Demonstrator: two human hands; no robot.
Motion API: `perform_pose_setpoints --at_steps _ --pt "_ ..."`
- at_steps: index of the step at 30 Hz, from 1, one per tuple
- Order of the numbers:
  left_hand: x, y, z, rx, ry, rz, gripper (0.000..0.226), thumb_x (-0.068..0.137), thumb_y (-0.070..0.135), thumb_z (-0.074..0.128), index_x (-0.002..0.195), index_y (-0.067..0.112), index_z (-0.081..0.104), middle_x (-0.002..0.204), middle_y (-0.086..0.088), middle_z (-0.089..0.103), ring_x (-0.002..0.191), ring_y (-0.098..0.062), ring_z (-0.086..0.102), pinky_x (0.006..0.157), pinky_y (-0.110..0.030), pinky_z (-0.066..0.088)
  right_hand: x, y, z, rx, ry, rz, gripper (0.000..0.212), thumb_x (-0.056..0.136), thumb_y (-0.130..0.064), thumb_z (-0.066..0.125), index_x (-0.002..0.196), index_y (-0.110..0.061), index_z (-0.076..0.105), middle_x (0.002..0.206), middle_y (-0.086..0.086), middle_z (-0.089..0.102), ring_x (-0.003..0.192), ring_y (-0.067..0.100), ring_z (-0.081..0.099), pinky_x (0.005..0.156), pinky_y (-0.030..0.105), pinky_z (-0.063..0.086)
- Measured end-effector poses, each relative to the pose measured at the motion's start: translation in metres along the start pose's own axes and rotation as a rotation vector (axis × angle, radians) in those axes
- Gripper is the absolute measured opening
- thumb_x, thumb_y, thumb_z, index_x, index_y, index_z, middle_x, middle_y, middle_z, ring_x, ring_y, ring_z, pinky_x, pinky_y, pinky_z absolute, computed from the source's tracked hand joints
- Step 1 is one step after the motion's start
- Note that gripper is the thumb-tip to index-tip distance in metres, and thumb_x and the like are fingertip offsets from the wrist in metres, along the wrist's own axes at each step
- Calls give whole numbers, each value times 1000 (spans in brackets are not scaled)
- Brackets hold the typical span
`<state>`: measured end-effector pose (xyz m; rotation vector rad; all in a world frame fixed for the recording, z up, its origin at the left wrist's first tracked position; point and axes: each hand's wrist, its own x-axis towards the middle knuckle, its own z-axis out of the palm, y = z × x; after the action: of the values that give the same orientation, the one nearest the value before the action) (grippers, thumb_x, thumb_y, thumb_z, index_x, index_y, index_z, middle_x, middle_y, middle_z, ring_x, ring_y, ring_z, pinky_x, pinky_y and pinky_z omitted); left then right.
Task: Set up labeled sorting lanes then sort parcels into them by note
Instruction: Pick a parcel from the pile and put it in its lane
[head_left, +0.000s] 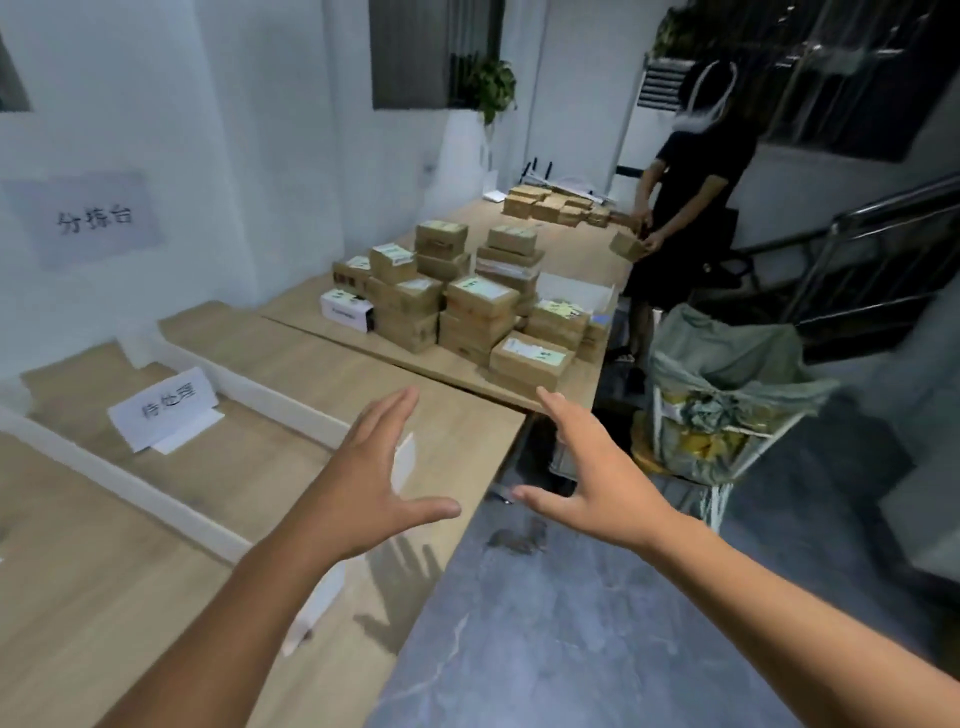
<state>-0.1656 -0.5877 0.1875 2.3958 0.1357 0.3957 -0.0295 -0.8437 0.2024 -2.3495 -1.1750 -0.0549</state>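
Both of my hands are stretched forward, empty, with fingers straight. My left hand (371, 467) hovers over the near wooden table (457, 441); my right hand (587, 467) is past the table's edge, over the floor. White strips (171, 509) divide the near table into lanes. A folded white label card (163, 408) with handwritten characters stands in one lane. Stacks of brown cardboard parcels (467, 306) with pale notes on top sit on the farther table, beyond my fingertips. The closest parcel (530, 361) lies just ahead of my right hand.
A paper sign (85, 218) hangs on the left wall. Another person in black (685, 208) stands at the far table holding a small box, with more parcels (556, 205) there. A wire cart with a grey-green sack (727, 395) stands right of the tables. A stair railing (872, 244) is behind it.
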Motion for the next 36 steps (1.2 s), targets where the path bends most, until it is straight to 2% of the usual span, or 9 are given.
perform_pose_setpoints --at_steps 6,13,18,21,24,28,32,34,36 --pt "129 23 61 -26 -19 43 127 55 85 71 158 45 9 162 27 11 152 -1 10 123 -32 20 52 109 -46 -23 18 49 106 80 -80 57 161 -36 4 168 -9 15 154 8 13 124 32 23" --pt "280 -19 129 -94 12 53 125 58 83 73 158 46 8 148 47 3 147 11 7 117 -22 16 160 236 -37 -40 -6 61 105 82 -81 58 159 -43 -1 169 -14 10 154 2 8 124 31 20" --pt "390 -39 167 -138 -16 -12 124 63 75 78 159 44 6 162 29 6 147 7 10 121 -29 22 247 317 -47 -99 -80 58 104 81 -83 55 160 -42 -1 167 -19 9 153 -3 5 123 26 19" --pt "452 -41 188 -131 -19 -42 123 63 75 78 159 43 6 163 27 6 147 4 13 120 -33 25 294 362 -62 -143 -109 30 103 83 -80 55 159 -42 -2 161 -31 2 149 -11 -1 121 20 12" --pt "505 -41 212 -133 -33 -64 123 63 76 77 158 46 4 163 30 3 143 10 12 118 -32 22 335 411 -76 -133 -158 18 102 83 -79 57 154 -53 -12 155 -40 -5 148 -9 2 121 21 15" --pt "571 -49 253 -121 -28 -149 125 64 71 81 160 37 8 166 21 7 151 -4 17 122 -39 28 394 493 -77 -97 -257 -23 102 80 -85 53 152 -56 -13 151 -48 -11 148 -11 2 120 22 15" --pt "626 -63 302 -44 4 -256 129 62 79 73 162 27 10 169 9 10 153 -10 16 121 -49 31 461 582 -61 -71 -368 -116 105 78 -85 55 155 -53 -9 149 -49 -13 145 -16 -1 121 23 17" --pt "646 -69 330 -33 47 -326 128 64 79 72 162 26 10 169 9 8 152 -5 11 122 -41 26 494 622 -53 -32 -444 -159 108 78 -80 62 156 -53 -7 150 -50 -12 143 -20 -2 117 22 18" --pt "663 -70 357 -55 65 -415 129 64 77 76 162 27 7 169 12 4 150 0 7 121 -31 20 521 657 -46 10 -541 -198 110 76 -79 64 157 -52 -7 158 -40 -4 147 -14 1 117 23 19"
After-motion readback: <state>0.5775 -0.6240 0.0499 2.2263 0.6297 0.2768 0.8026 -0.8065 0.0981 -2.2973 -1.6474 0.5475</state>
